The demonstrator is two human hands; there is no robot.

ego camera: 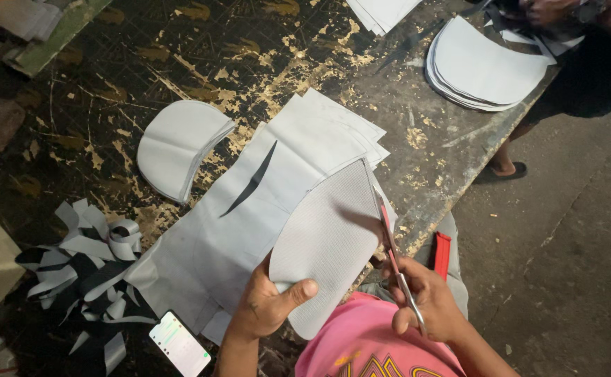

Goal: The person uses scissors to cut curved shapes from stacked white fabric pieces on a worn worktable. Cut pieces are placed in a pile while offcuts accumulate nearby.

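My left hand [267, 304] pinches a grey curved template [326, 237] lying on a stack of white fabric sheets [249, 230], thumb on top near its lower edge. In my right hand [428, 300] are scissors [393, 251], their blades running up along the template's right edge toward its tip. The top sheet has a dark curved slit cut in it [253, 181]. A stack of cut half-moon white pieces [180, 143] rests left of the sheets.
A pile of grey and white offcut strips [92, 269] lies at the left, with a lit phone [180, 345] beside it. Another stack of cut pieces [483, 66] sits at the far right corner, where another person stands. The worn table's edge [459, 188] runs diagonally.
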